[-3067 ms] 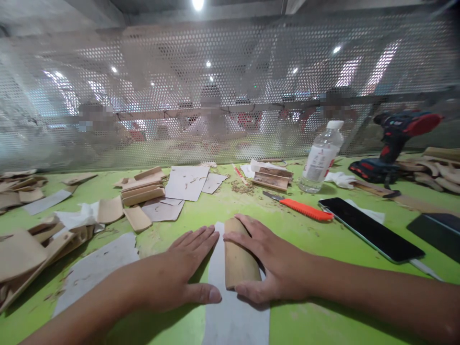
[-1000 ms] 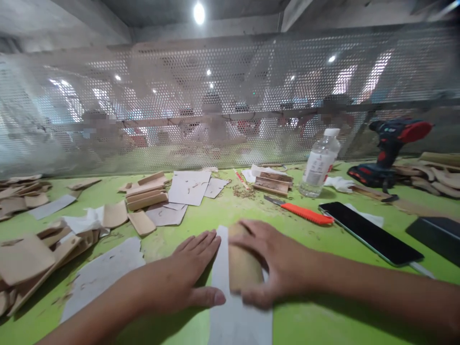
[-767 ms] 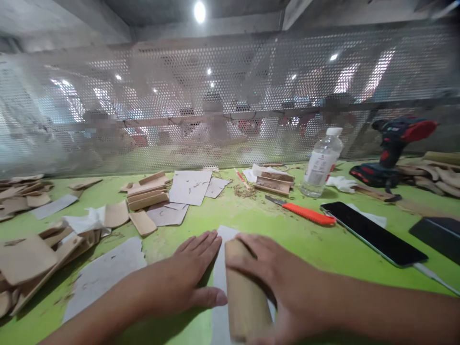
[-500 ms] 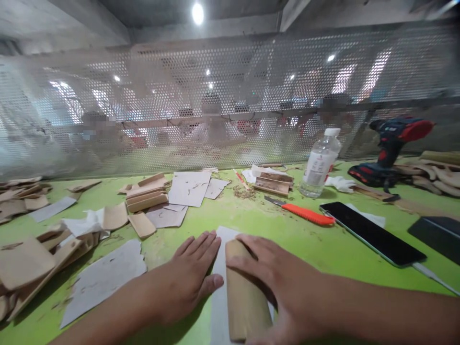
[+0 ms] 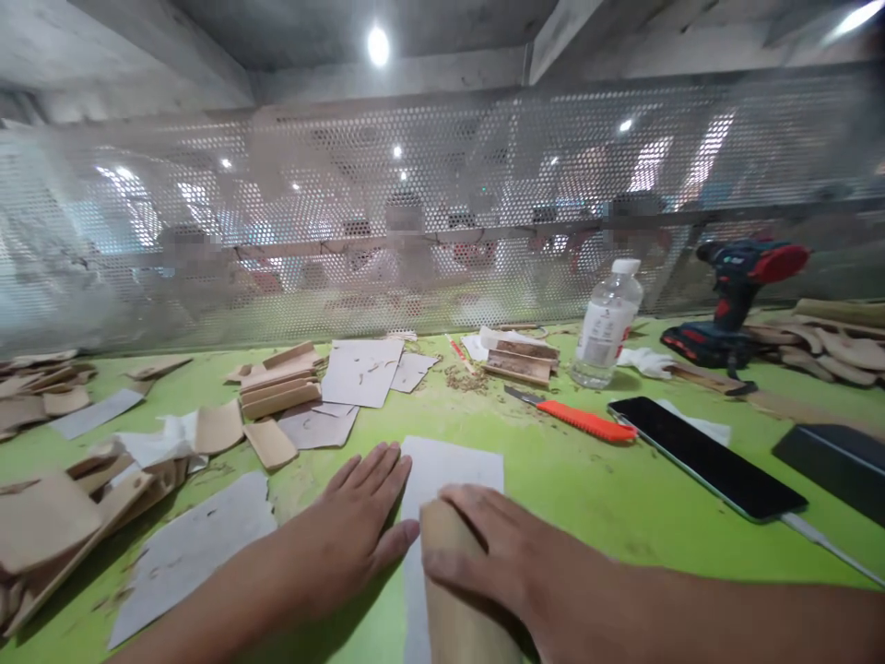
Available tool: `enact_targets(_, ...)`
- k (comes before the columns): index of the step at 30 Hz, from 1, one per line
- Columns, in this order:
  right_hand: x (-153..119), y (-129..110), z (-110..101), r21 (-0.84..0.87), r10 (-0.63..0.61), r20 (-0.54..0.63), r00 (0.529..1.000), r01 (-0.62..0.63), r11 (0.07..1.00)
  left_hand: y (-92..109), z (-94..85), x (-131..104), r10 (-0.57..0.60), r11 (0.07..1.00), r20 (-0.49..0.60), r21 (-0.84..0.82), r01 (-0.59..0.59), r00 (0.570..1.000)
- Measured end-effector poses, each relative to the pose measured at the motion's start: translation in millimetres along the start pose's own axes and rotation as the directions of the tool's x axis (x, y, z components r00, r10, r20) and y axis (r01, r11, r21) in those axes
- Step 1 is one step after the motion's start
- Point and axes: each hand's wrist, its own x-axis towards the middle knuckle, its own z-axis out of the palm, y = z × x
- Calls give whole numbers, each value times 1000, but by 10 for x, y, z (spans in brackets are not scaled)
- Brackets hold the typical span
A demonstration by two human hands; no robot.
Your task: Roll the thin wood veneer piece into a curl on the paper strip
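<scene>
My right hand [image 5: 508,553] is closed around a curved piece of bamboo [image 5: 460,609], thumb across its top and fingers over its far end and right side. The bamboo lies lengthwise on a pale grey sheet of paper [image 5: 453,464] that looks like sandpaper; its near end runs out of view at the bottom. My left hand [image 5: 359,526] lies flat with fingers stretched out, at the left edge of that sheet. Its thumb points toward the bamboo but does not touch it.
Cut bamboo pieces [image 5: 52,516] and a torn grey sheet [image 5: 200,544] lie left. Beyond my hands are an orange utility knife [image 5: 584,420], a phone [image 5: 705,458] on a cable, a water bottle [image 5: 607,327] and a cordless drill [image 5: 733,300]. A perforated metal screen [image 5: 332,212] stands behind.
My right hand has slid the bamboo piece toward me along the sheet, uncovering more of the sheet's far end. My left hand stays flat at the sheet's left edge. The view has shifted slightly.
</scene>
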Motion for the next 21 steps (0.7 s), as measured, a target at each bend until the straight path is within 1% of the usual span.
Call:
enact_targets(1,-4,-6,-1,6,-8,5,1000,8,1000,-5,0,-2,0,1000,4,-5,0,1000)
enact_targets(3,-7,-17,-18,-20,129,-88,988,-131,991,-14,7,-4,-20,1000,5,-4,20,1000)
enact_targets(4,-7,-26,-29,-28,216,-158,963,-223,974,-16,14,-5,-32,999,2,-1,32,999)
enact_targets(5,-7,-35,-39,-22,243,-172,955,-251,968,-18,23,-5,-36,999,3,-1,36,999)
enact_targets(7,-7,-52,-54,0,138,-55,989,-138,990,-21,44,-3,-26,1000,7,-11,26,1000)
enact_targets(8,-5,-55,-60,12,89,-12,996,-89,996,-23,53,-1,-17,1000,6,-18,17,1000)
enact_targets(9,-3,-55,-65,13,73,-3,997,-73,997,-25,61,2,-13,1000,2,-22,13,1000)
enact_targets(11,2,-45,-72,-10,158,-86,984,-159,987,-29,72,6,-26,999,-10,-24,26,1000)
enact_targets(12,4,-40,-71,-17,215,-142,966,-220,975,-31,75,8,-34,999,-13,-21,33,999)
enact_targets(13,4,-35,-65,-22,239,-162,957,-246,969,-33,79,10,-35,999,-10,-18,35,999)
enact_targets(14,3,-31,-57,-1,181,-134,974,-183,983,-35,84,11,-30,999,-4,-14,30,1000)
enact_targets(15,2,-27,-49,8,102,-76,992,-101,995,-38,90,13,-20,1000,1,-10,20,1000)
enact_targets(16,2,-20,-43,24,15,-11,1000,-15,1000,-42,98,16,-9,1000,3,-9,9,1000)
enact_targets(17,4,-11,-41,18,-2,-8,1000,2,1000,-48,108,20,-1,1000,-4,-10,1,1000)
enact_targets(18,7,-1,-43,2,34,-42,999,-34,999,-54,118,24,3,1000,-19,-13,-3,1000)
enact_targets(19,10,10,-46,-18,97,-91,991,-99,995,-60,128,27,4,1000,-36,-18,-5,999)
enact_targets(20,14,18,-48,-33,167,-146,975,-174,984,-67,135,29,4,1000,-50,-24,-5,999)
enact_targets(21,15,24,-46,-39,197,-177,964,-207,978,-72,140,29,7,1000,-55,-28,-9,998)
